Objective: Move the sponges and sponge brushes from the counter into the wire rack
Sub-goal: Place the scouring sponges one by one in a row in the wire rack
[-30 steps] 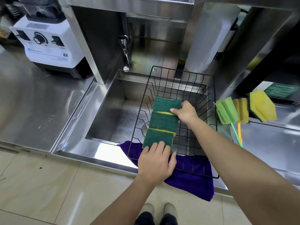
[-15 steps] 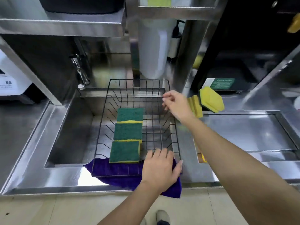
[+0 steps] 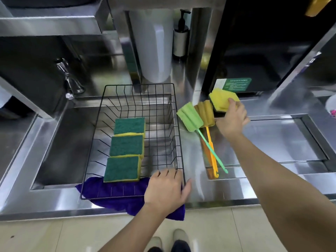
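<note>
1. Sponges first: the right hand (image 3: 231, 118) is out at the far right of the bench (image 3: 283, 135), fingers curled over the yellow sponge (image 3: 221, 100), thumb side hidden. It looks like a grip closing on it; whether the sponge is clear of the bench I cannot tell.

2. Just left of that hand, two sponge brushes lie side by side on the bench: the orange sponge brush (image 3: 205, 113) touching the yellow sponge's edge, the green sponge brush (image 3: 190, 117) overlapping it, both handles running toward the near side.

3. Left hand (image 3: 166, 189) is spread flat over the near right corner of the wire rack (image 3: 174, 110), fingers hooked on the rim, steadying it, carrying nothing.

4. In the rack, three green-topped sponges (image 3: 127, 144) sit in a near-to-far row along the left half. Right half is bare wire.

5. Step in hand, by my reading: picking up the fourth sponge, with both brushes to follow.

6. Next move calls for a lift over the rack's right wall, then a drop into the open right half.

7. In the way: that tall right wall, and the brush heads crowding the sponge, so a sloppy lift could drag them.

8. Around: purple cloth (image 3: 116, 199) under the rack's near edge, sink (image 3: 60, 151) beneath, tap (image 3: 68, 82) far left, pump bottle (image 3: 181, 37) far behind.
</note>
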Motion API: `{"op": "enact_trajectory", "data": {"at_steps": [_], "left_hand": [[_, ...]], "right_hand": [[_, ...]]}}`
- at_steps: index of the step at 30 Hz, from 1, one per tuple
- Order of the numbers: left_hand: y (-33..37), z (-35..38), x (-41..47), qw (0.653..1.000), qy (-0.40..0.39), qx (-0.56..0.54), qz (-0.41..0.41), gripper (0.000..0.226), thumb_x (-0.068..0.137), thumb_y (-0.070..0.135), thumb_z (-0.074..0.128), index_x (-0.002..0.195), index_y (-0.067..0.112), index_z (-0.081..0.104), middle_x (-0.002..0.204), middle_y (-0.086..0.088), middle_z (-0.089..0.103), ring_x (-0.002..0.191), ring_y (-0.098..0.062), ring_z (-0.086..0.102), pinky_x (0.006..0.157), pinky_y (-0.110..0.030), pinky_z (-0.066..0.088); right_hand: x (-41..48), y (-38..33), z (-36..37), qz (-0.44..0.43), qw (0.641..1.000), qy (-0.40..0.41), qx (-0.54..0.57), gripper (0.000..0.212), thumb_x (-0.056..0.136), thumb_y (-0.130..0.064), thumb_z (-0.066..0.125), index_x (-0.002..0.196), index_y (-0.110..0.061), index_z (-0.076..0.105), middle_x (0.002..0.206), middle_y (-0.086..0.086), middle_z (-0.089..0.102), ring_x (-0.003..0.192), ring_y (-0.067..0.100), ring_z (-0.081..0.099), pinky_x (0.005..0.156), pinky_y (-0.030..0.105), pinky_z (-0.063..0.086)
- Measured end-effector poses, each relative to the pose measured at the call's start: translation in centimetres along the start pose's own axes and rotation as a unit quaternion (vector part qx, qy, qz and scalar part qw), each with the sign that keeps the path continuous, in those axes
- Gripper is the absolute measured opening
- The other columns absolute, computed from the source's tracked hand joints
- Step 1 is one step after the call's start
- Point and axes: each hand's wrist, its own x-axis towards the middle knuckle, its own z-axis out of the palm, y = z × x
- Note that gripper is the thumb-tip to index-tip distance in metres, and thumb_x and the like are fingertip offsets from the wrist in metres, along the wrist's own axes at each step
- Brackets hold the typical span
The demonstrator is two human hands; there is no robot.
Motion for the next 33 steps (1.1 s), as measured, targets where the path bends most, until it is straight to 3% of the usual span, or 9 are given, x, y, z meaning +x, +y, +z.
{"op": "enact_trajectory", "data": {"at_steps": [5, 9, 13, 17, 21, 25, 29, 30, 33], "left_hand": [[-0.2, -0.1, 0.3, 1.0, 0.016, 0.002, 0.008, 0.036, 0.085, 0.042, 0.049, 0.064, 0.014, 0.057, 0.062, -0.001, 0.057, 0.057, -0.022, 0.054, 0.053, -0.032, 0.042], [-0.2, 0.0, 0.1, 1.0, 0.017, 0.004, 0.001, 0.037, 0.086, 0.042, 0.049, 0.062, 0.014, 0.057, 0.06, -0.001, 0.057, 0.055, -0.021, 0.053, 0.052, -0.031, 0.042], [-0.2, 0.0, 0.2, 1.0, 0.015, 0.005, -0.001, 0.038, 0.086, 0.042, 0.047, 0.062, 0.014, 0.057, 0.059, -0.001, 0.056, 0.054, -0.021, 0.053, 0.051, -0.03, 0.042], [-0.2, -0.1, 0.1, 1.0, 0.018, 0.0, 0.0, 0.039, 0.086, 0.042, 0.046, 0.062, 0.014, 0.057, 0.059, -0.001, 0.057, 0.054, -0.021, 0.053, 0.052, -0.03, 0.043], [-0.3, -0.3, 0.0, 1.0, 0.029, 0.001, 0.01, 0.039, 0.087, 0.043, 0.046, 0.063, 0.015, 0.058, 0.059, 0.0, 0.057, 0.054, -0.02, 0.054, 0.053, -0.03, 0.042], [-0.9, -0.6, -0.4, 0.999, 0.051, -0.007, -0.007, 0.041, 0.09, 0.043, 0.043, 0.065, 0.016, 0.059, 0.059, 0.001, 0.058, 0.054, -0.02, 0.054, 0.054, -0.031, 0.041], [-2.7, -0.9, -1.2, 0.995, 0.087, 0.002, -0.038, 0.04, 0.091, 0.041, 0.045, 0.062, 0.015, 0.053, 0.055, -0.002, 0.054, 0.052, -0.023, 0.052, 0.052, -0.031, 0.039], [-3.3, -1.0, -1.4, 0.995, 0.094, 0.005, -0.044, 0.04, 0.091, 0.041, 0.045, 0.061, 0.015, 0.052, 0.054, -0.002, 0.054, 0.051, -0.023, 0.051, 0.051, -0.031, 0.038], [-4.9, -1.3, -2.2, 0.992, 0.108, 0.016, -0.063, 0.04, 0.091, 0.04, 0.045, 0.061, 0.013, 0.052, 0.053, -0.002, 0.053, 0.05, -0.023, 0.05, 0.05, -0.031, 0.037]], "right_hand": [[0.8, 0.5, -0.6, -0.045, 0.996, 0.049, -0.051, 0.066, 0.08, -0.034, 0.067, 0.134, -0.011, 0.037, 0.141, 0.016, 0.038, 0.132, 0.033, 0.033, 0.103, 0.045, 0.026], [1.1, -0.1, -1.0, -0.048, 0.993, 0.101, -0.049, 0.054, 0.083, -0.037, 0.059, 0.121, -0.001, 0.045, 0.127, 0.02, 0.048, 0.12, 0.035, 0.042, 0.098, 0.046, 0.03], [1.2, -2.1, -3.1, -0.026, 0.984, 0.169, 0.038, 0.052, 0.08, -0.039, 0.055, 0.112, 0.002, 0.051, 0.12, 0.019, 0.051, 0.114, 0.035, 0.044, 0.096, 0.044, 0.031], [1.2, -4.4, -5.8, -0.018, 0.959, 0.202, 0.199, 0.05, 0.078, -0.038, 0.058, 0.109, 0.001, 0.051, 0.114, 0.017, 0.055, 0.106, 0.03, 0.047, 0.093, 0.037, 0.034], [-0.5, -6.5, -6.9, -0.068, 0.905, 0.144, 0.395, 0.04, 0.08, -0.028, 0.059, 0.111, -0.014, 0.038, 0.092, 0.0, 0.05, 0.076, 0.012, 0.049, 0.076, 0.034, 0.049], [-2.6, -8.4, -5.8, -0.085, 0.899, 0.079, 0.421, 0.061, 0.082, -0.02, 0.058, 0.135, -0.015, 0.028, 0.08, -0.011, 0.045, 0.071, 0.01, 0.052, 0.073, 0.028, 0.047], [-3.9, -10.5, -3.8, -0.047, 0.892, 0.017, 0.45, 0.06, 0.083, -0.013, 0.056, 0.136, -0.013, 0.029, 0.078, -0.014, 0.049, 0.066, 0.004, 0.051, 0.069, 0.015, 0.043], [-4.1, -11.1, -3.2, -0.029, 0.889, -0.003, 0.457, 0.056, 0.081, -0.014, 0.056, 0.131, -0.014, 0.033, 0.084, -0.01, 0.054, 0.071, 0.009, 0.055, 0.073, 0.017, 0.046], [-4.4, -12.7, -0.9, 0.012, 0.886, -0.066, 0.459, 0.041, 0.069, -0.023, 0.058, 0.106, -0.021, 0.039, 0.097, 0.003, 0.061, 0.091, 0.027, 0.062, 0.092, 0.045, 0.05]]}}
